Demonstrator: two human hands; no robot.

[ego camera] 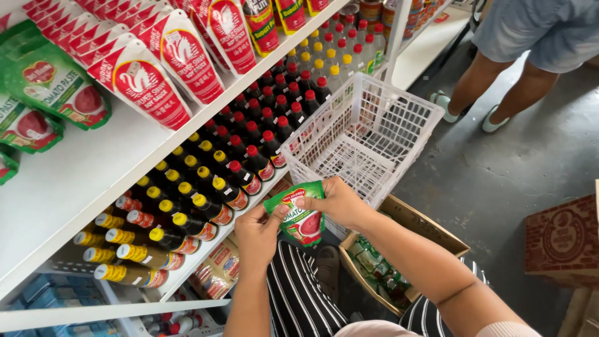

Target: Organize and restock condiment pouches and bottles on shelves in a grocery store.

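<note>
Both hands, left hand [257, 232] and right hand [337, 203], pinch a green tomato paste pouch [299, 215] just below the white plastic basket [365, 140], beside dark sauce bottles [240, 178].

White shelving [93, 168] with bottles, grey concrete floor [499, 168], cardboard box [437, 231]

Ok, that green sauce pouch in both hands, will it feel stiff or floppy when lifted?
The green pouch is probably floppy: it bends between the left hand and right hand. Its glossy film may be slippery. It looks full, so likely somewhat heavy for its size.
</note>
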